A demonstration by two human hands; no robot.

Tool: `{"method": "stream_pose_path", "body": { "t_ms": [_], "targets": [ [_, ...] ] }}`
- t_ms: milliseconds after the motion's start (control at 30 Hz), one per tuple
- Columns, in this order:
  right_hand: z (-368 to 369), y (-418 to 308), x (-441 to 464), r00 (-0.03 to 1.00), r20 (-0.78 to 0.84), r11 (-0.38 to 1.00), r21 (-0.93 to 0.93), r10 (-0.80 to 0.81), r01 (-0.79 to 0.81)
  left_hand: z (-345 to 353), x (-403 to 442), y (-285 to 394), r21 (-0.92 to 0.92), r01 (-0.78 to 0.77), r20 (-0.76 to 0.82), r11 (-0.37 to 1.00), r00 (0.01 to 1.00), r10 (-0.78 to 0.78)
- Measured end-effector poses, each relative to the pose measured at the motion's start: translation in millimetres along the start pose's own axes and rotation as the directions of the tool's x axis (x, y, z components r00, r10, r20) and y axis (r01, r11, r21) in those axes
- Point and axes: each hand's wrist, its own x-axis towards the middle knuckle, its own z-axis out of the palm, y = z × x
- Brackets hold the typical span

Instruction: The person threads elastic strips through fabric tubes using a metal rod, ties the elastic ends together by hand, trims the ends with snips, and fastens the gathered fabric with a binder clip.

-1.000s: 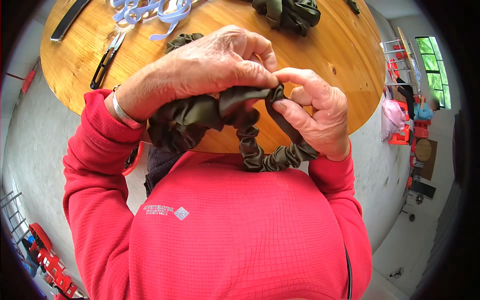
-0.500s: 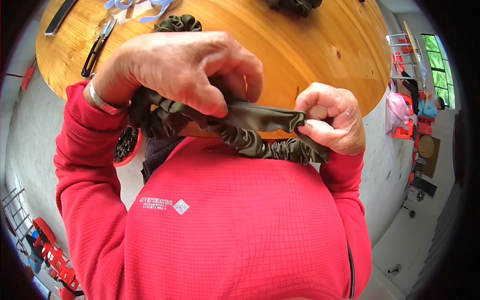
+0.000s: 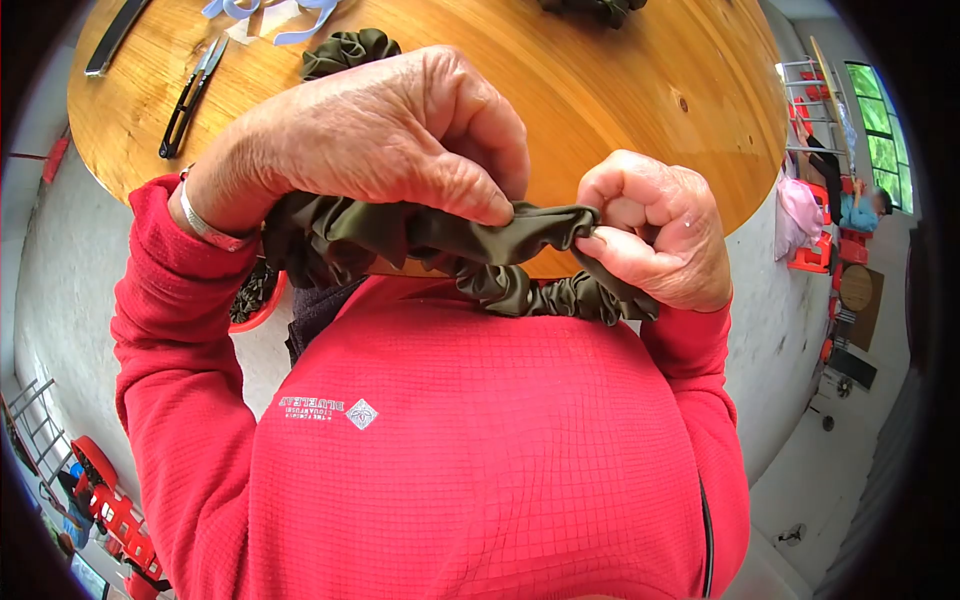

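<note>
Dark green satin fabric (image 3: pixel 470 236), partly gathered into ruffles, stretches between my two hands near the table's front edge. My left hand (image 3: pixel 400 130) grips it from above, thumb and fingers pressed together on the flat section. At the right, my right hand (image 3: pixel 660 230) pinches the strip's folded end between thumb and curled forefinger. A ruffled length hangs below in a curve towards my right wrist. More bunched green fabric lies under my left wrist. Just beyond my left hand sits a green scrunchie (image 3: pixel 348 52) on the wooden table (image 3: pixel 640 100).
Black-handled snips (image 3: pixel 190 100) and a dark strip (image 3: pixel 118 36) lie at the table's left. Pale blue bands (image 3: pixel 305 22) and another green bundle (image 3: pixel 597 8) are at the far edge. A red basin (image 3: pixel 262 300) stands below left. A person in blue (image 3: pixel 858 212) sits far right.
The hands have moved apart from their earlier meeting point, stretching the fabric between them. Since the middle frame, my left hand has shifted right along the strip, closer to my right hand.
</note>
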Motion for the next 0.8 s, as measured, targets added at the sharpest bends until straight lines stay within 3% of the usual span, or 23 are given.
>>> {"method": "stream_pose_path", "body": {
  "t_ms": [100,233,367,500,600,700,800],
  "targets": [
    [6,-2,9,0.995,0.004,0.992,-0.080,-0.101,0.102,5,6,-4,-0.042,-0.047,0.004,0.998,0.999,0.047],
    [12,-1,16,0.999,0.027,0.997,0.073,-0.037,0.034,2,5,-2,0.022,-0.042,-0.069,0.999,0.997,0.044],
    [13,2,14,0.997,-0.039,0.968,0.241,-0.060,0.068,4,5,-1,0.036,-0.051,-0.140,0.998,0.989,0.055],
    [1,-11,19,0.993,0.113,0.998,0.057,-0.022,0.016,4,7,-6,0.024,-0.044,-0.111,0.999,0.993,0.046],
    [-2,-9,27,0.962,0.155,0.965,-0.100,-0.224,0.241,5,6,-5,0.008,-0.048,-0.122,0.999,0.991,0.049],
    [5,-6,29,0.967,0.074,0.959,-0.132,-0.242,0.250,4,3,-4,0.030,-0.076,-0.124,0.997,0.989,0.079],
    [4,-6,27,0.990,0.117,0.990,-0.106,-0.083,0.096,2,-1,-4,0.053,-0.142,-0.135,0.988,0.980,0.148]
  ]
}}
